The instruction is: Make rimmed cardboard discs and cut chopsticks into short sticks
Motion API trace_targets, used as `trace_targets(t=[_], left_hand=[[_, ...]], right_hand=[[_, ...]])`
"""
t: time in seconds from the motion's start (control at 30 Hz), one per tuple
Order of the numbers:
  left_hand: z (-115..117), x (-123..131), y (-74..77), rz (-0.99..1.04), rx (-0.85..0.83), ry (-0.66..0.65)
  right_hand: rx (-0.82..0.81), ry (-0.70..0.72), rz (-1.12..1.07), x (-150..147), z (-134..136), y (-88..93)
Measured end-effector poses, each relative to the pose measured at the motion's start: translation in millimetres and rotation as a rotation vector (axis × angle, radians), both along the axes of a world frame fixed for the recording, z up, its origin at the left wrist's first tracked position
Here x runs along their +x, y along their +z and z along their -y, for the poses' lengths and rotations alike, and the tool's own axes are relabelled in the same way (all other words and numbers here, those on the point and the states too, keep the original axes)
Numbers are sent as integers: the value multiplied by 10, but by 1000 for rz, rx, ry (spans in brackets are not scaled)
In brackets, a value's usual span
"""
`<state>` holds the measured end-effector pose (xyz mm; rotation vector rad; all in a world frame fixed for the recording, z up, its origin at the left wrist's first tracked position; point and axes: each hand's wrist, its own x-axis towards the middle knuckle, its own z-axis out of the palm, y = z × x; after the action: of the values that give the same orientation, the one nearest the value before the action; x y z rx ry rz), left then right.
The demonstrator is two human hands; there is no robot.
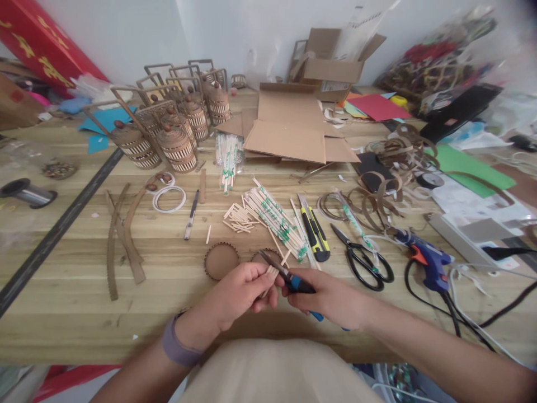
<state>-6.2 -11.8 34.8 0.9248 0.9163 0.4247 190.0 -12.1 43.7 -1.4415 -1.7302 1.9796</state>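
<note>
Near the table's front edge, my left hand (pixel 245 288) is closed around a small bundle of thin wooden sticks (pixel 272 272). My right hand (pixel 323 296) grips blue-and-black handled pliers (pixel 298 282), whose dark jaws lie at the upper ends of the held sticks. Whether the jaws touch the sticks is too small to tell. Just beyond my hands lie two round brown discs with notched rims, one at the left (pixel 221 261) and one partly hidden behind the pliers (pixel 268 257). A pile of short cut sticks (pixel 240 218) lies beside paper-wrapped sticks (pixel 277 215).
Woven lantern-like baskets (pixel 178 146) stand at the back left. Flat cardboard (pixel 289 131) lies at the back middle. A yellow-black cutter (pixel 314 229), black scissors (pixel 364 260) and a blue glue gun (pixel 432 266) with cables lie on the right. A white coil (pixel 169 200) and curved strips (pixel 112 252) are left.
</note>
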Motion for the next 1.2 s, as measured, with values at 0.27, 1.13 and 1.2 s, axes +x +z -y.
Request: trace_targets(t=[0.27, 1.13, 1.2], left_hand=[[19, 22, -2, -62, 70, -7], [42, 26, -136, -820, 792, -191], [36, 44, -129, -843, 790, -217]], right_hand=[[113, 34, 30, -7, 3, -24], [1036, 82, 653, -196, 22, -204], [1020, 87, 682, -204, 23, -198]])
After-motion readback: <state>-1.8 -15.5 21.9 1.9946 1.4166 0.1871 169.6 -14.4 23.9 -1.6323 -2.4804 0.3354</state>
